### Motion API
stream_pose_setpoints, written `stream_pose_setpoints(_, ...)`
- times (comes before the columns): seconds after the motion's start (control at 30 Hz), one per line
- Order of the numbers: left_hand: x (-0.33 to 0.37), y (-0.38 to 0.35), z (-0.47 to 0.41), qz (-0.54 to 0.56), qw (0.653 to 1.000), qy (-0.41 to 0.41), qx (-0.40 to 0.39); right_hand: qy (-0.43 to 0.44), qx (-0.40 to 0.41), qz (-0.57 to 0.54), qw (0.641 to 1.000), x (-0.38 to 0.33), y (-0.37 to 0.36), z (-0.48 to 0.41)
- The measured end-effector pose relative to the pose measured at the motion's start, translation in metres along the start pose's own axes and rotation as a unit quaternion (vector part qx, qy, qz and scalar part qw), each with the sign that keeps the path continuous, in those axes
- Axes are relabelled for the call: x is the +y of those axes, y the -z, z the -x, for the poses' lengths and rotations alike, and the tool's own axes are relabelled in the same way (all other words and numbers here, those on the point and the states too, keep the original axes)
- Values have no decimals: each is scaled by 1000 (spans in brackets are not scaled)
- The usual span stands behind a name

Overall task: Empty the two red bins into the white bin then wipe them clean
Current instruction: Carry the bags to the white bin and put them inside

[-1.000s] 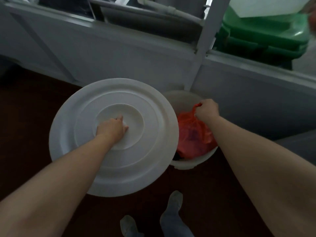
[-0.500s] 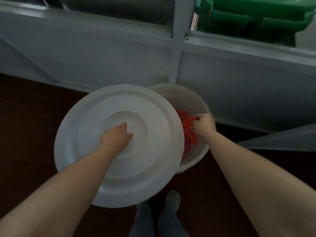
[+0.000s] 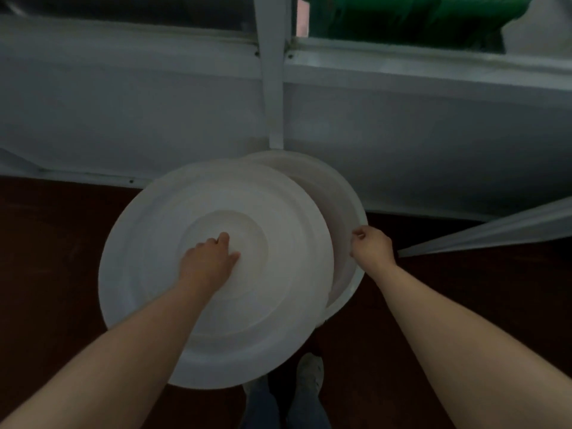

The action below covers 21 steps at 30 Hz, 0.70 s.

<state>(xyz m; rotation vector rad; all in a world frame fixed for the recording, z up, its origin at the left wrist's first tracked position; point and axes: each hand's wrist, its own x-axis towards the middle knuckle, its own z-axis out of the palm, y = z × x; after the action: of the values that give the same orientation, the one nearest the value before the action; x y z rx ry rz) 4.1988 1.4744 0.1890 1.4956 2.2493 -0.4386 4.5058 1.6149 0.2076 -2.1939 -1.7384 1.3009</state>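
Grey wall panels [image 3: 123,103] run across the top, above a dark brown floor [image 3: 46,274]. A round white lid [image 3: 247,320] covers most of the white bin [image 3: 343,199], which stands against the wall with only its right side showing. A green container [image 3: 418,17] sits behind the panels. The left hand [image 3: 207,264] grips the lid's centre with curled fingers. The right hand [image 3: 371,247], fingers curled, is at the bin's right rim; whether it pinches the rim is unclear.

White lid [image 3: 148,249], white bin [image 3: 348,193].
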Motion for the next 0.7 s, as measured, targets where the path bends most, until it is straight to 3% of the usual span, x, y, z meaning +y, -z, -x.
stream_pose_setpoints(0.33,57,-15,-49,5,997,-64,30,10,35,2,999,31,-6,-20)
stream_pose_setpoints(0.7,99,-33,-91,-12,994,-104,42,-1,17,-7,1000,50,-21,-36)
